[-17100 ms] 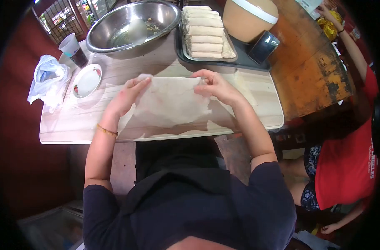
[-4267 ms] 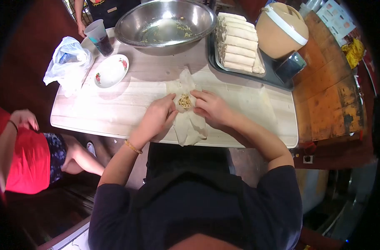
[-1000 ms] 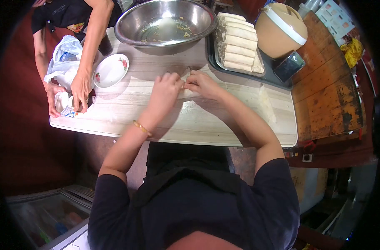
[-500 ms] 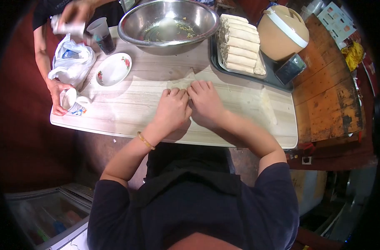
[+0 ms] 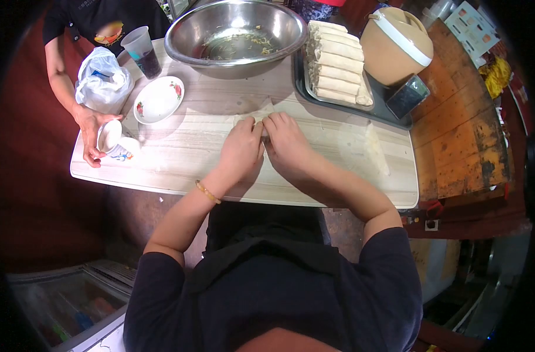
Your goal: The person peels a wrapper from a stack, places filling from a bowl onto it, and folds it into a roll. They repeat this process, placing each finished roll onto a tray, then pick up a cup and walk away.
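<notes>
My left hand [image 5: 241, 141] and my right hand [image 5: 285, 135] are side by side at the middle of the table, fingers curled and pressed down on a thin pale spring roll wrapper [image 5: 268, 110]. A corner of the wrapper points away from me beyond the fingertips. Whatever is rolled inside is mostly covered by my fingers. Beyond my right hand, finished spring rolls [image 5: 338, 61] are stacked on a dark tray [image 5: 390, 122]. A steel basin [image 5: 238, 69] with some shredded filling [image 5: 244, 46] at its bottom stands straight ahead.
At left, another person's hand [image 5: 94, 132] holds a white cup [image 5: 119, 148]. Nearby are a plastic bag [image 5: 103, 88], an oval flowered dish [image 5: 159, 101] and a cup of dark liquid [image 5: 145, 58]. A beige cooler [image 5: 396, 41] and a phone-like dark object [image 5: 408, 98] stand at right.
My hands have shifted slightly on the wrapper and stay close together. The other person's raised hand, with a white object, has left the view; their lower hand moved the cup slightly right.
</notes>
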